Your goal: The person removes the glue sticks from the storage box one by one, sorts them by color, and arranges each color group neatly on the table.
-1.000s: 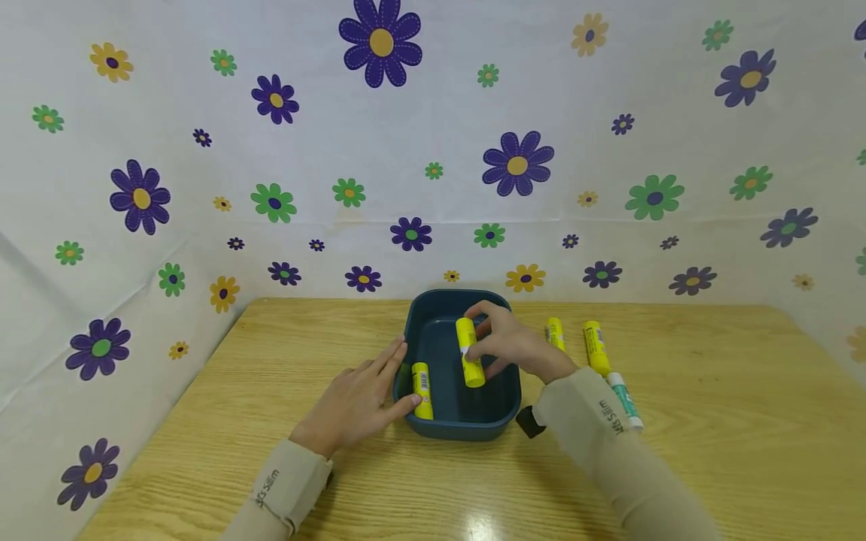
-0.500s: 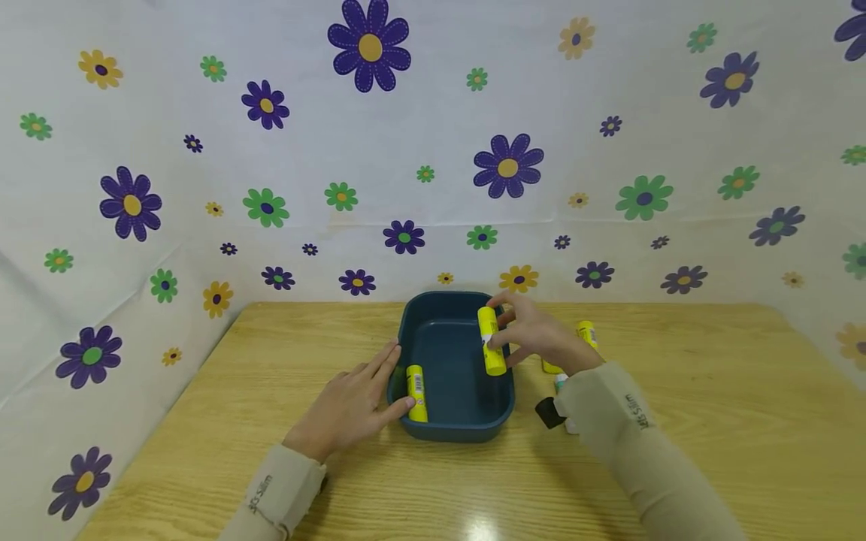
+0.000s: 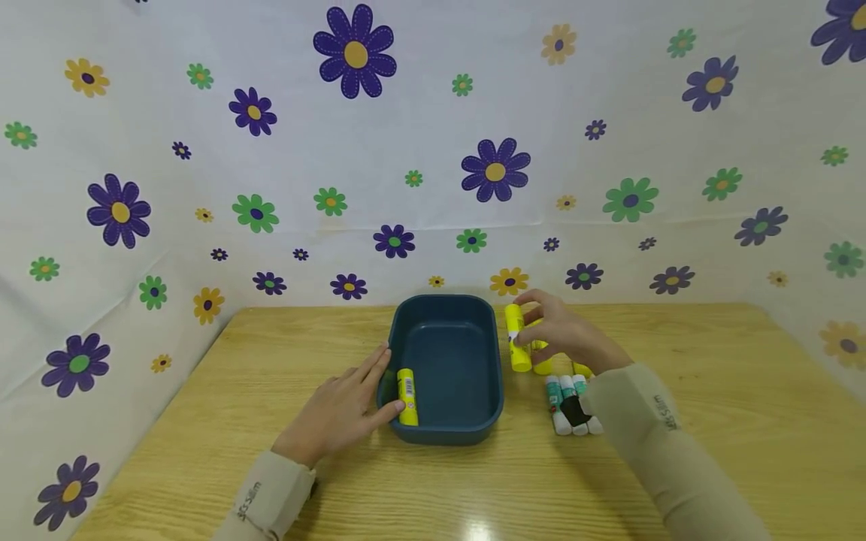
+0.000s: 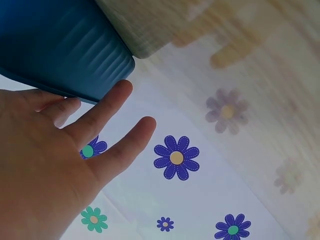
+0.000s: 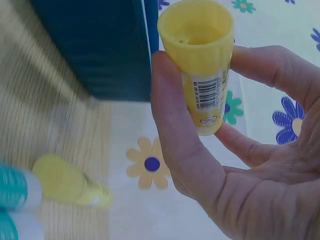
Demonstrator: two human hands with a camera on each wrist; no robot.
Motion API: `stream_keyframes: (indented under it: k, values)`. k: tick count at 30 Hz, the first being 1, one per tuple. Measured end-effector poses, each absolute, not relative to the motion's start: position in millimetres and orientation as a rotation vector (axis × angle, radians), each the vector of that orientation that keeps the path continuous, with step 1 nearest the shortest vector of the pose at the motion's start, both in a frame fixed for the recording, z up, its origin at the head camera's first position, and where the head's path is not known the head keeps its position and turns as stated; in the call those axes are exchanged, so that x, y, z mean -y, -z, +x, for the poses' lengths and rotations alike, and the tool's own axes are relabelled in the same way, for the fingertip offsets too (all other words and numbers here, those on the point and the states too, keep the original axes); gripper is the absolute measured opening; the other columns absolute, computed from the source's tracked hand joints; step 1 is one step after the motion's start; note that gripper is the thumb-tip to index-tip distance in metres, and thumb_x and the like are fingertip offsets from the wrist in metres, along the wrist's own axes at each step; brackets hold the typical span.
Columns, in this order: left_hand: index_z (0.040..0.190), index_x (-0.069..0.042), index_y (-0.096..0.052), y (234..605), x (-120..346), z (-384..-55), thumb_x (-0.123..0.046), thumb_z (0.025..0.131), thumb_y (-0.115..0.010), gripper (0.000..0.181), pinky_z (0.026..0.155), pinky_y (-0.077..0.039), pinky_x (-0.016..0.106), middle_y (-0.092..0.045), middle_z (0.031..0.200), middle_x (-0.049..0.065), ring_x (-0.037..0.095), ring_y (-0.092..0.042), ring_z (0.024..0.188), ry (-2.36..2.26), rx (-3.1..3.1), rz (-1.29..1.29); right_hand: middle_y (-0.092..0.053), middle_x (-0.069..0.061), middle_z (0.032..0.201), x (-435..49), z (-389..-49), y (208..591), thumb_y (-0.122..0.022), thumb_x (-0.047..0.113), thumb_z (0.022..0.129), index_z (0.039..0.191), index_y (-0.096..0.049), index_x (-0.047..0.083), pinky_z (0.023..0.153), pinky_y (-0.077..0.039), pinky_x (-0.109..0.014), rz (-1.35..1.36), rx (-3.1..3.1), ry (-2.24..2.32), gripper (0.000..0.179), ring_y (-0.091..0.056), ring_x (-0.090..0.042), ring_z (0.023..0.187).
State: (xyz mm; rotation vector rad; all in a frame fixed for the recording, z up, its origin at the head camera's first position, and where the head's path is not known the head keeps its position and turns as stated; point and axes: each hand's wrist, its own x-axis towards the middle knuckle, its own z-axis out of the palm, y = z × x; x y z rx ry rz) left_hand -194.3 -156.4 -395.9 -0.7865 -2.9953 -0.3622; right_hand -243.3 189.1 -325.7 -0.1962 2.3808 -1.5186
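My right hand (image 3: 563,330) pinches a yellow glue stick (image 3: 517,338) between thumb and fingers, just right of the dark blue bin (image 3: 446,434). The right wrist view shows the held glue stick (image 5: 204,75) end-on, with a barcode on its side. At the bin's left side, my left hand (image 3: 334,412) lies with straight fingers along the rim. In the left wrist view its fingers touch the outer wall of the bin (image 4: 75,55). Another yellow glue stick (image 3: 407,397) lies inside the bin by the left wall, close to my left thumb.
Right of the bin, a yellow glue stick (image 3: 543,357) lies partly behind my right hand, and another yellow one (image 3: 582,369) is mostly covered by my wrist. Several green-and-white glue sticks (image 3: 566,394) lie nearer in a row. A flowered cloth (image 3: 419,150) hangs behind the table.
My right hand has carried the yellow glue stick from over the bin out past its right rim. My left hand has stayed at the bin's left side.
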Motion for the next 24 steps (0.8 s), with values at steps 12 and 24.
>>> stream_keyframes:
  k: [12,24]
  values:
    - [0.16,-0.004,-0.025,396.9,156.6,-194.7,-0.061,0.101,-0.046,0.085,0.105,-0.041,0.064,-0.021,0.167,0.009,0.041,-0.042,0.141,0.379,2.996,-0.773,-0.034,-0.039,0.141,-224.3,-244.1,327.8,-0.066,-0.001,0.09,0.151,-0.025,-0.005,0.08,-0.06,-0.051,-0.167,-2.414,1.49,0.074,-0.056,-0.049,0.112]
    - [0.16,-0.004,-0.026,396.8,156.1,-194.5,-0.06,0.101,-0.047,0.084,0.104,-0.042,0.063,-0.022,0.167,0.009,0.041,-0.043,0.14,0.389,2.983,-0.784,-0.032,-0.04,0.141,-258.5,-246.1,334.9,-0.064,0.001,0.091,0.152,-0.022,-0.007,0.084,-0.058,-0.054,-0.12,-2.448,1.47,0.074,-0.052,-0.053,0.116]
